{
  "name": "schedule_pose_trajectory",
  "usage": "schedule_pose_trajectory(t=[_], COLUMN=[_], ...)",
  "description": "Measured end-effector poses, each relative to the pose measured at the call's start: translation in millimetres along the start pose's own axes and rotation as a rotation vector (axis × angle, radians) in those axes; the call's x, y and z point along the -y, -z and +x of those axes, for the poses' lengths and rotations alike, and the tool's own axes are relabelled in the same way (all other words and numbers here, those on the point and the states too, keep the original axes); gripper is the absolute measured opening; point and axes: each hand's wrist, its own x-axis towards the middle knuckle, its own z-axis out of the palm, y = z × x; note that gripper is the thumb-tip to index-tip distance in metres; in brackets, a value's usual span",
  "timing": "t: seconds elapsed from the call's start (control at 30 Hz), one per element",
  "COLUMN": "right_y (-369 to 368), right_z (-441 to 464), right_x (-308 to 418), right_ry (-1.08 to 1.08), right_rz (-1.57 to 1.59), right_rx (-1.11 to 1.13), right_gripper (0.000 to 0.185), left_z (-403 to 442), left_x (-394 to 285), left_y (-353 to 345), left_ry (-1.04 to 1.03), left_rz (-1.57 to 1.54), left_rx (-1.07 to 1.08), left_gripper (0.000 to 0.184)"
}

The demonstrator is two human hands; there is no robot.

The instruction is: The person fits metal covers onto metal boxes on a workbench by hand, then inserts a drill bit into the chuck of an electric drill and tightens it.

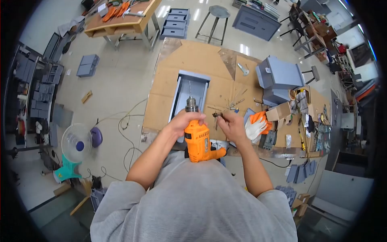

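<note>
An orange power drill point(196, 141) rests against my body with its chuck point(191, 105) pointing away from me. A thin drill bit point(190, 88) stands out of the chuck. My left hand point(186, 122) is closed around the front of the drill, just behind the chuck. To the right of it, my right hand point(234, 126) pinches a small dark metal chuck key point(217, 115), apart from the chuck. Beyond the drill lies a grey metal drawer point(204, 93) on the cardboard-covered table point(167, 74). Loose drill bits point(236, 103) are scattered right of the drawer.
Orange and white gloves point(256, 126), an open cardboard box point(279, 112) and grey metal boxes point(280, 74) crowd the table's right side. A fan point(76, 143) stands on the floor at left, with cables point(128, 125) nearby. A stool point(219, 13) is behind the table.
</note>
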Motion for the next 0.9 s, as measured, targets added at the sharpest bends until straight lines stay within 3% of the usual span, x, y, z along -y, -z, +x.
schedule_pose_trajectory(t=[0.1, 0.27, 0.37, 0.67, 0.77, 0.9], right_y=[-0.6, 2.1, 11.1, 31.1, 48.5, 36.8], right_z=[18.4, 30.3, 34.3, 39.1, 42.2, 33.0], right_x=[20.7, 34.0, 28.9, 25.6, 38.2, 39.2], right_ry=[0.107, 0.080, 0.219, 0.318, 0.435, 0.326], right_rz=[0.128, 0.261, 0.254, 0.339, 0.130, 0.114], right_rx=[-0.072, -0.071, 0.005, 0.120, 0.193, 0.115], right_gripper=[0.006, 0.017, 0.018, 0.023, 0.019, 0.013], left_z=[-1.8, 1.1, -1.9, -2.9, 1.5, 4.4], left_x=[-8.9, -8.3, -12.1, -15.9, -14.6, -12.0], left_y=[-12.1, -13.4, -19.6, -30.1, -31.7, -29.6], left_ry=[0.001, -0.015, -0.055, 0.022, 0.006, 0.003], left_rz=[0.026, 0.057, 0.090, 0.141, 0.152, 0.179], left_rx=[0.003, 0.135, 0.259, 0.289, 0.294, 0.318], left_gripper=[0.015, 0.015, 0.015, 0.016, 0.016, 0.018])
